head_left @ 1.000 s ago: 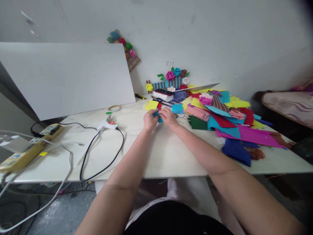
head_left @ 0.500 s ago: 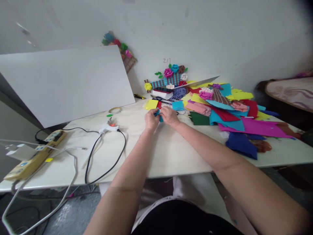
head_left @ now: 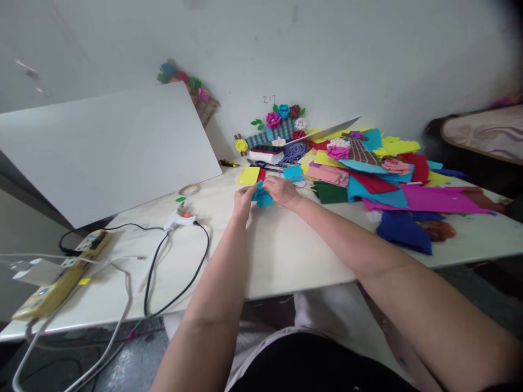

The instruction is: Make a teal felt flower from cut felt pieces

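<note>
Between my two hands is a blue crepe paper flower (head_left: 261,196), its ruffled petals spread out below the fingers. My left hand (head_left: 244,200) pinches it from the left side. On the other side my right hand (head_left: 281,191) grips it with the fingertips, which partly cover it. Just beyond the hands lie a yellow paper square (head_left: 249,176), a bit of red paper (head_left: 261,175) and a blue paper square (head_left: 293,173). Scissors (head_left: 261,163) rest behind these, in front of a phone (head_left: 267,148) on a white box.
A white glue gun (head_left: 180,219) with a black cord lies to the left, near a tape roll (head_left: 188,189) and a yellow power strip (head_left: 61,280). A large white board (head_left: 110,152) leans at the back left. Coloured paper (head_left: 425,196) is heaped on the right.
More of the blue paper flower shows now, with its petals opened out between the hands. My left hand has shifted slightly away from the right one. The camera view has tilted a little.
</note>
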{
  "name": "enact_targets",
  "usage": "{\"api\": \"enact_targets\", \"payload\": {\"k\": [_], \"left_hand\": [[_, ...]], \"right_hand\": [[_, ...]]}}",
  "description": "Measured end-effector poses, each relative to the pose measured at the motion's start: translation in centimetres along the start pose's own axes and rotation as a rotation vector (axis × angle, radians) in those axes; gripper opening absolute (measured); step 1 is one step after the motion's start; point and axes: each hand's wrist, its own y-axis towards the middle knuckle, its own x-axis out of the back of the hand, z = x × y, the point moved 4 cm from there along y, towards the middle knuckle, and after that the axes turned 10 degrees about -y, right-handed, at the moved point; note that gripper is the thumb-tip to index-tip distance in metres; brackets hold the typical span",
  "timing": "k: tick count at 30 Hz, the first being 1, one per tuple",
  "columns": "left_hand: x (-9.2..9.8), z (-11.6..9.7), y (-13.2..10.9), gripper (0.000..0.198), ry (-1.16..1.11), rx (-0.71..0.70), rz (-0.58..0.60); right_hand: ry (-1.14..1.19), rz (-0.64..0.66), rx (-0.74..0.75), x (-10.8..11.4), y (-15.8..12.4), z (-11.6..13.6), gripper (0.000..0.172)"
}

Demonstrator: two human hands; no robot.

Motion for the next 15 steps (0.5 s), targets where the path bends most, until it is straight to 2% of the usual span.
{"api": "enact_targets", "payload": {"k": [4,7,11,15], "left_hand": [[0.3,-0.1,-0.1,0.035,0.086,0.017,0.012],[0.5,0.1,0.0,0.028,0.149,0.039,0.031],[0.7,0.4,0.2,0.015,0.209,0.042,-0.003],[0.6,0.3,0.2,0.014,0.218,0.007,-0.015]], "right_hand": [[0.000,0.059,0.071,0.1,0.1,0.6,0.027],[-0.010,0.111,0.092,0.2,0.2,1.1,0.028],[-0.030,0.205,0.089,0.3,0.2,1.6,0.027],[0.016,0.261,0.040,0.2,0.2,1.6,0.022]]}}
